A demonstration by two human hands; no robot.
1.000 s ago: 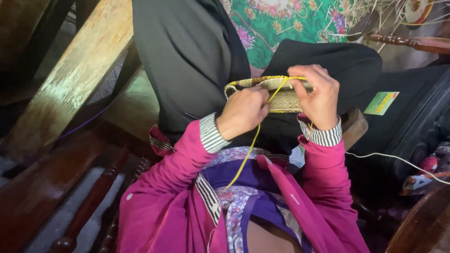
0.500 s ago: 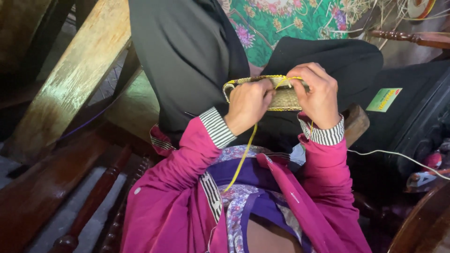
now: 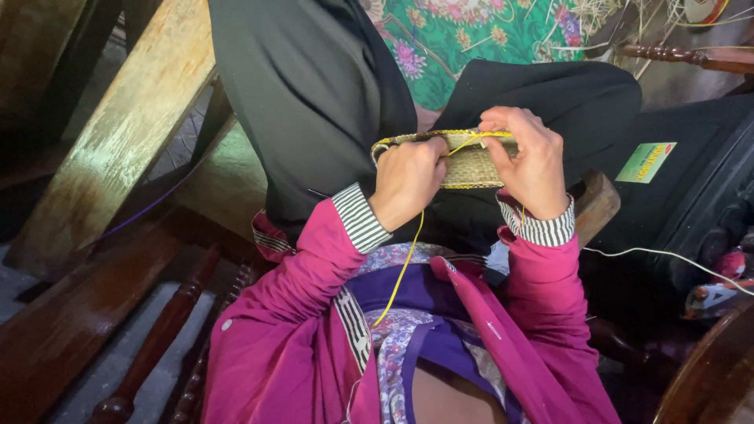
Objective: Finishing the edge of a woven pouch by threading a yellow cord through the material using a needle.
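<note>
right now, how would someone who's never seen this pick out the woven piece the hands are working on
Start at the black-clad lap filling the upper middle of the view, then find the two hands meeting on it. Between the left hand and right hand sits the woven piece, a small flat straw-coloured mat. Its yellow-edged rim and the yellow strand trailing from it set it apart from the dark cloth.

Between the fingers (image 3: 503, 129) sits a woven straw piece (image 3: 470, 166), dry, matt and coarse in its plaiting, edged with a smooth yellow cord (image 3: 404, 267) that looks like glossy plastic. Just beneath the fingers lies matt black cloth (image 3: 314, 102), and nearer the body the magenta sleeves (image 3: 302, 283) are soft knit fabric with ribbed striped cuffs (image 3: 360, 217). Well off to the left of the fingers, a pale wooden beam (image 3: 118, 133) looks worn and rough, while the dark turned wood (image 3: 149, 345) below it is varnished and faintly shiny.
</note>
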